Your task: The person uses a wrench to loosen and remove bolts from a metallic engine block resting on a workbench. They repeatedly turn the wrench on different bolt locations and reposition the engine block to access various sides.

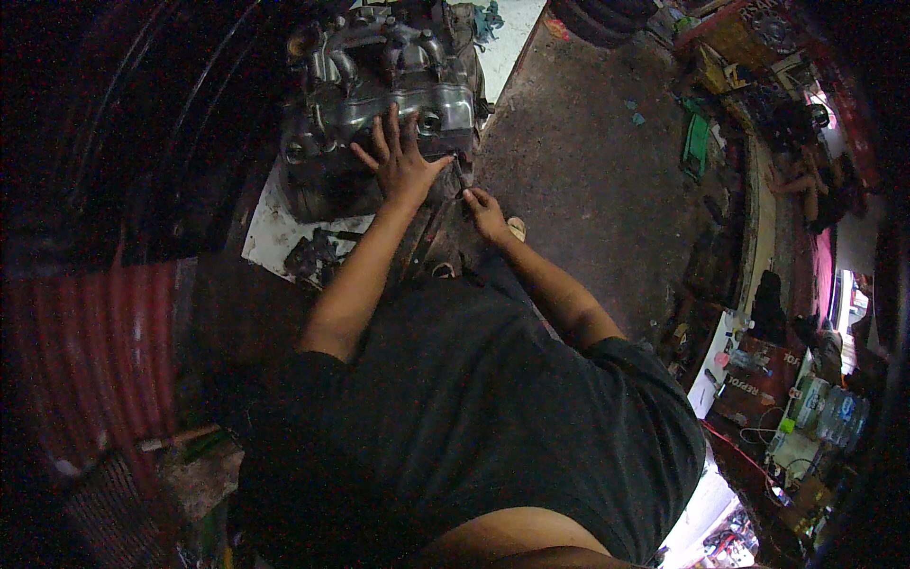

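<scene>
A grey metal engine (327,112) with curved pipes rests on a white surface at the upper left. My left hand (403,173) lies on its near face with fingers spread wide, the thumb reaching toward the near right corner. From that corner a thin dark rod-like tool (462,174) slants down toward me. My right hand (486,214) pinches the tool's near end between thumb and fingers. Its exact kind and whatever its far tip meets are too small and dark to make out.
Dark greasy parts (313,254) lie on the white board (265,237) left of my forearm. To the right stretches a brown floor (588,171) with a green object (696,142). Boxes and water bottles (842,417) crowd the far right. A person (815,180) is at the right edge.
</scene>
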Action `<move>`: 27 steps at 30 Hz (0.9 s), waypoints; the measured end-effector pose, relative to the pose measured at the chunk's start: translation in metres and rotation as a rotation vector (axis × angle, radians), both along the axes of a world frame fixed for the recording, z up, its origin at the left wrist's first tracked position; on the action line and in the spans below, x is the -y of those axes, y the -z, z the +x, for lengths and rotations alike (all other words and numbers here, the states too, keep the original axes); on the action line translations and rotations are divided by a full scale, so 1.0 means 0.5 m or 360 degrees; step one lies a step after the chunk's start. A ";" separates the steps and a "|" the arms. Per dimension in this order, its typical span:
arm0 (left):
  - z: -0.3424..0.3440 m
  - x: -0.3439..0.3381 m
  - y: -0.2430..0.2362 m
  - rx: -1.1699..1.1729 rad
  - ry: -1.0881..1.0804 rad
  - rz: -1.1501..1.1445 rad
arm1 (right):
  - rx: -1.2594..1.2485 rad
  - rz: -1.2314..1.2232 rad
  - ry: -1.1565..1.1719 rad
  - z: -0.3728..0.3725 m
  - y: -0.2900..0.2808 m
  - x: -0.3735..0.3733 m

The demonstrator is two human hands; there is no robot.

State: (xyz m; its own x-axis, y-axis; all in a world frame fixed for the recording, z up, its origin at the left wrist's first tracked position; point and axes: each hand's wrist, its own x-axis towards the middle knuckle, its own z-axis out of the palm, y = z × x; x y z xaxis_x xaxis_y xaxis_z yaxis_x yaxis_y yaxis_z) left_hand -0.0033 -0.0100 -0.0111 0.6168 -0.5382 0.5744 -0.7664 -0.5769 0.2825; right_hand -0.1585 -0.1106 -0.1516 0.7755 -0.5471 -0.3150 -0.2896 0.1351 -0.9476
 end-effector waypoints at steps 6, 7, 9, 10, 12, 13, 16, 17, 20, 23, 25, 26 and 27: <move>-0.001 -0.002 -0.008 -0.0071 -0.0024 0.0072 | -0.0246 -0.0292 -0.0232 -0.019 -0.071 0.068; 0.001 -0.002 -0.007 -0.0063 -0.0018 0.0063 | -0.0248 -0.0404 -0.0290 -0.026 -0.079 0.095; 0.003 -0.004 0.005 -0.0055 -0.0019 0.0038 | -0.0598 -0.0609 -0.0488 -0.025 -0.163 0.143; 0.003 -0.003 0.004 -0.0065 -0.0024 0.0047 | -0.0775 -0.0715 -0.0583 -0.023 -0.210 0.166; 0.002 -0.004 -0.002 -0.0080 -0.0029 0.0065 | -0.0789 -0.1042 -0.0705 -0.021 -0.262 0.207; 0.001 -0.003 -0.005 -0.0100 -0.0025 0.0093 | -0.0791 -0.1210 -0.0767 -0.016 -0.288 0.222; -0.004 -0.007 -0.011 -0.0133 -0.0039 0.0136 | -0.0810 -0.1733 -0.0964 0.016 -0.371 0.246; -0.007 -0.003 -0.013 -0.0129 -0.0020 0.0120 | -0.0781 -0.2031 -0.0923 0.029 -0.354 0.267; 0.000 -0.005 -0.007 -0.0136 -0.0036 0.0121 | -0.0782 -0.2387 -0.1145 0.071 -0.450 0.252; -0.004 -0.003 -0.002 -0.0149 -0.0031 0.0109 | -0.0489 -0.2519 -0.1134 0.110 -0.481 0.233; 0.000 -0.004 0.002 -0.0146 -0.0013 0.0093 | -0.0352 -0.2633 -0.1195 0.135 -0.508 0.199; 0.001 -0.006 0.005 -0.0164 -0.0008 0.0068 | -0.0280 -0.2687 -0.1222 0.147 -0.518 0.184; 0.002 -0.007 0.008 -0.0181 -0.0001 0.0044 | -0.0291 -0.2725 -0.1258 0.156 -0.514 0.179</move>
